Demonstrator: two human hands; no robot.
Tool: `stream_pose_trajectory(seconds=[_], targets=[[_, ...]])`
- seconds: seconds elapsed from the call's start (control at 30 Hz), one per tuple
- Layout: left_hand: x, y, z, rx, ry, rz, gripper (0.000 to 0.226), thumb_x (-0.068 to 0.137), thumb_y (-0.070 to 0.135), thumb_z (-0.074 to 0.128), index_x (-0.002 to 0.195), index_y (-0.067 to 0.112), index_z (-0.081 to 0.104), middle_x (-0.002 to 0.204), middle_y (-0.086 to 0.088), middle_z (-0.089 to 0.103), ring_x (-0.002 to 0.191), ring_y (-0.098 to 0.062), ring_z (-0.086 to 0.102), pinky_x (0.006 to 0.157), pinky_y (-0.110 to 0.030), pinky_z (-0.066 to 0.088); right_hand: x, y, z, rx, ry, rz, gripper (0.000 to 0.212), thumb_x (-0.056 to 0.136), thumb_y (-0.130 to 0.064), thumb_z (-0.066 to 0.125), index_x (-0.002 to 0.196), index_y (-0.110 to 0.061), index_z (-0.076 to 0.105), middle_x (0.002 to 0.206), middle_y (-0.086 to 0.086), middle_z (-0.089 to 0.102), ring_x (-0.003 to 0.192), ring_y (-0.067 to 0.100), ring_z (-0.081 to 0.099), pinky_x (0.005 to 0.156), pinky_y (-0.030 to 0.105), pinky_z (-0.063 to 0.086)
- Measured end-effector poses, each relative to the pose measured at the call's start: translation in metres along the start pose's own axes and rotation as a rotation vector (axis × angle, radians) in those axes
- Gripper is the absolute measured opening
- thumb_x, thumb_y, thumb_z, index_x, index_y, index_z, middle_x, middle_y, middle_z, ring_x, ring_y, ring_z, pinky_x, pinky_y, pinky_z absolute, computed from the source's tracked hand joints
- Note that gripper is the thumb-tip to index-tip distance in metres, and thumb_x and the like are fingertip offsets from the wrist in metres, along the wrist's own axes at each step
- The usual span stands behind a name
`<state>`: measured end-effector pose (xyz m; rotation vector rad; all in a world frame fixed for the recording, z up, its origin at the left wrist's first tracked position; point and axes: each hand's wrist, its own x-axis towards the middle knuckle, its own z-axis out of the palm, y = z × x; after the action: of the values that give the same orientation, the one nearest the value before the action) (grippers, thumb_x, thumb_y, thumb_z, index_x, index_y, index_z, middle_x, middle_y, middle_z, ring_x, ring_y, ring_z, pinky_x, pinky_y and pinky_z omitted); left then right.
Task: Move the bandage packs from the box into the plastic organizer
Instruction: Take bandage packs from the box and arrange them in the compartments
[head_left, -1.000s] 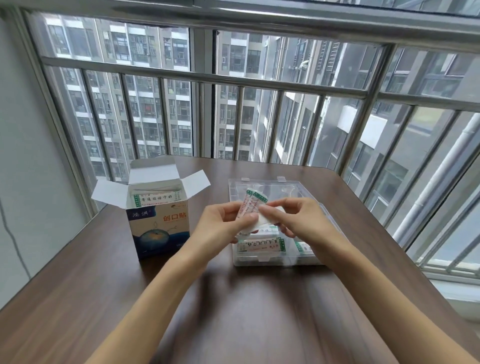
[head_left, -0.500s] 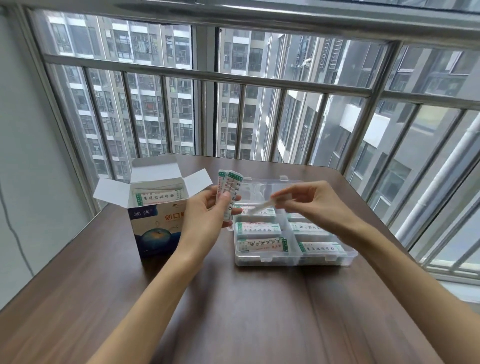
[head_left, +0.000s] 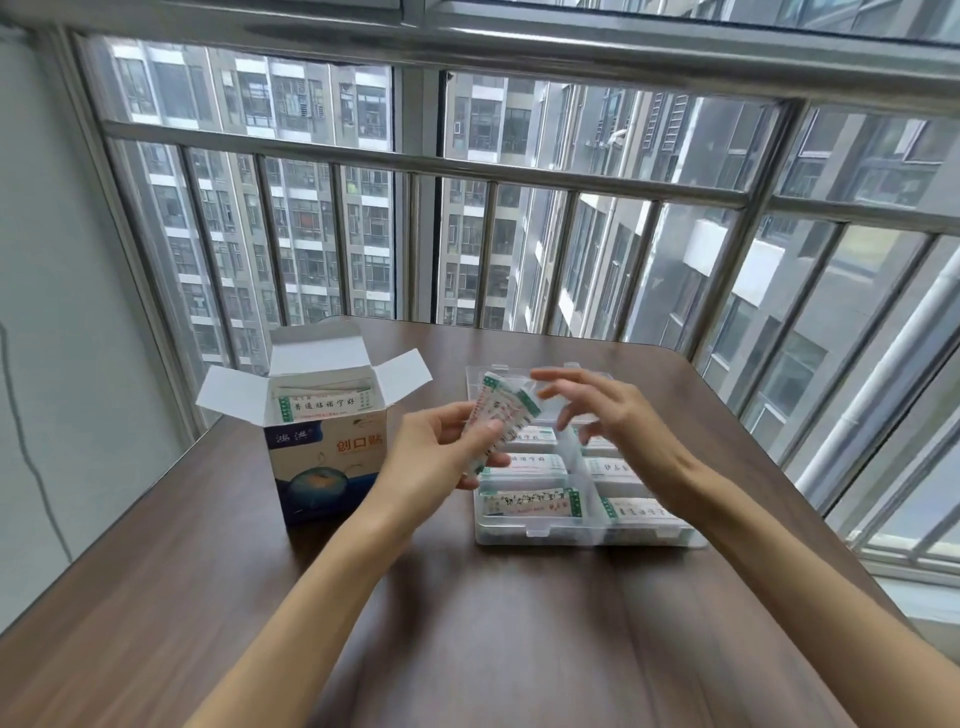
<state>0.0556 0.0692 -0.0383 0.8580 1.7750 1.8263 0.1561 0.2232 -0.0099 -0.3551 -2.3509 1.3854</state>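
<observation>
Dark brown wood grain covers the desk (head_left: 493, 623), which fills the lower half of the frame below a steel window railing (head_left: 467, 166). Left of centre stands the blue and white box (head_left: 324, 452), upright, its top flaps folded open; bandage packs stand inside it, one showing a printed face with green end bands just above the rim. Right of centre lies the clear plastic organizer (head_left: 582, 535), lid back, divided into two columns of compartments. The near and middle compartments of both columns each hold a pack lying flat, long axis running left to right across the frame. The far compartments are partly hidden by the hands.

The left hand (head_left: 441, 457) reaches in from the lower left and grips a small stack of bandage packs (head_left: 501, 415) over the organizer's left edge; its fingers and thumb are clamped on the stack's lower half. The stack's long axis tilts from lower left to upper right, green-banded end uppermost. The right hand (head_left: 613, 415) hovers over the organizer just beside the stack, fingers spread apart and slightly bent, holding nothing.
</observation>
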Motion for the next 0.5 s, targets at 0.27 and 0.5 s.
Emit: stream_pose_trajectory(seconds=[0.27, 0.5], targets=[[0.000, -0.001, 0.005, -0.048, -0.056, -0.069, 0.022, 0.090, 0.019, 0.063, 0.111, 0.015, 0.061, 0.088, 0.001, 0.074, 0.075, -0.002, 0.070, 0.054, -0.014, 0.050, -0.007, 0.003, 0.012, 0.243, 0.099, 0.004, 0.024, 0.084, -0.005, 0.067, 0.107, -0.012, 0.068, 0.088, 0.003, 0.073, 0.075, 0.009, 0.066, 0.062, 0.018, 0.049], [0.004, -0.006, 0.005, 0.036, 0.030, 0.077, 0.021, 0.090, 0.016, 0.063, 0.111, 0.014, 0.065, 0.086, -0.008, 0.074, 0.077, -0.007, 0.070, 0.064, -0.017, 0.054, -0.010, 0.009, 0.013, 0.269, 0.182, -0.018, 0.025, 0.079, -0.012, 0.071, 0.105, -0.012, 0.069, 0.067, 0.007, 0.068, 0.055, 0.007, 0.058, 0.054, 0.016, 0.047]])
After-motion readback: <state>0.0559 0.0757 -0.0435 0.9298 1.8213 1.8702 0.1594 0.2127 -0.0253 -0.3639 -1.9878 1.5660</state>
